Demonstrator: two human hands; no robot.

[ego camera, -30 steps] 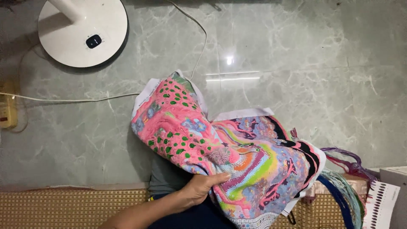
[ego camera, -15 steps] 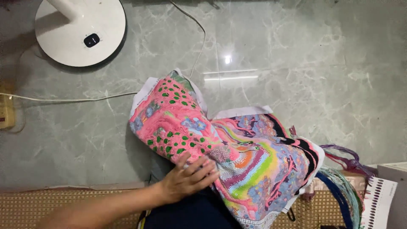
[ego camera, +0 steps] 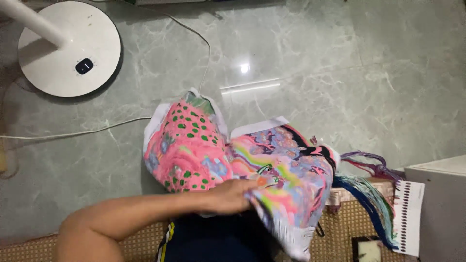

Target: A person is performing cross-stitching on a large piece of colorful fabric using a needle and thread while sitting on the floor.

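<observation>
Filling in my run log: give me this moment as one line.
left hand: grips lower edge of colourful cloth | right hand: not in view | cloth: bunched over lap | thread bundle: right of cloth | fan base: on floor

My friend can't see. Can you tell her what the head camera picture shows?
A person's left hand grips a crumpled, brightly coloured embroidered cloth, mostly pink with green spots, above a grey-green marble floor. A round white fan base stands at upper left, and bundles of coloured threads lie at right.
</observation>
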